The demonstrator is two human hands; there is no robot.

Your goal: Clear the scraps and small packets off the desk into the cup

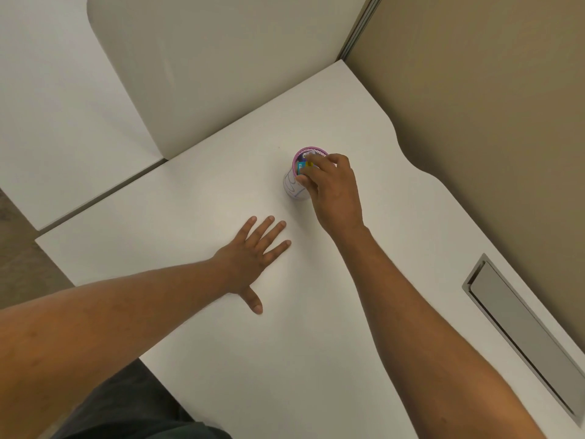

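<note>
A small cup (293, 187) with a pink mesh rim stands upright on the white desk (196, 198), with paper scribbled in blue lining its wall. Coloured packets, one blue (300, 166), fill its mouth. My right hand (332, 188) is at the cup's right side and over its rim, fingertips pinched on a small yellow scrap (310, 164) at the opening. My left hand (253, 251) lies flat on the desk below and left of the cup, fingers spread, holding nothing.
A grey cable hatch (519, 331) is set into the desk at the right. A tan partition wall (474, 90) borders the desk's curved far edge. A white divider panel (196, 68) and another white desk (57, 106) lie at the back left.
</note>
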